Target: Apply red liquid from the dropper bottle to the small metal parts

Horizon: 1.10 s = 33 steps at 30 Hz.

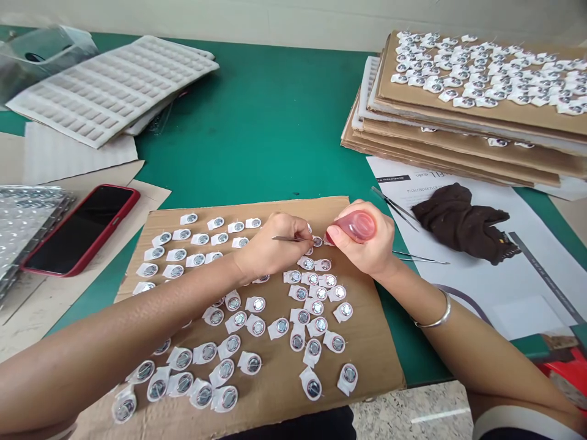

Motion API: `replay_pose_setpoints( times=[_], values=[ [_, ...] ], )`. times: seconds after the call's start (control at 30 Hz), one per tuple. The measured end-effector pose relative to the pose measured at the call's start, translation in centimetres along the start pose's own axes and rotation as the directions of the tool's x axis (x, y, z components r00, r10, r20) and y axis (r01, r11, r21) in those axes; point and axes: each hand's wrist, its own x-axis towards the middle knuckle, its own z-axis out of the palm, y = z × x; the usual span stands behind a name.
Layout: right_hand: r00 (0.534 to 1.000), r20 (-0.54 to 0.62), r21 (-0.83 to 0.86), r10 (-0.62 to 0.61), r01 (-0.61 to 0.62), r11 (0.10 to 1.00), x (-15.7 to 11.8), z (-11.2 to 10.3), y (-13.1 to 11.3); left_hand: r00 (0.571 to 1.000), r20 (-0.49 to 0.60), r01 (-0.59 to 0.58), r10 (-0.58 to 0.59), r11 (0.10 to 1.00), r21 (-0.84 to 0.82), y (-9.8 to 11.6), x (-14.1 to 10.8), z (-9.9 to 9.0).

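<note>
My left hand point(274, 245) is closed around thin metal tweezers point(285, 239), low over the far right part of a brown cardboard sheet point(367, 342). In my right hand point(373, 247) is a pink translucent squeeze bulb point(360, 225), its red end pointing left toward the left fingers. A small round piece point(317, 241) on a white tab lies between the two hands; whether the tweezers touch it I cannot tell. Several more silver discs on white tabs point(312, 352) are spread over the cardboard. My left forearm hides some of them.
Stacked cardboard sheets point(458, 116) with more white-tabbed discs stand at the back right. Below them lie spare tweezers point(422, 259), a dark cloth point(463, 223) and printed paper point(513, 275). On the left are a red-cased phone point(82, 229), white foam trays point(114, 85) and a clear bin point(46, 58).
</note>
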Motion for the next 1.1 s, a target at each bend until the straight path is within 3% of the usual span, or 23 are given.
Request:
replay_pose_setpoints(
  times=[1.1],
  values=[
    [1.000, -0.003, 0.038, -0.012, 0.012, 0.999, -0.10, 0.16, 0.04, 0.999, -0.002, 0.053, -0.053, 0.998, -0.033, -0.31, 0.04, 0.00]
  ],
)
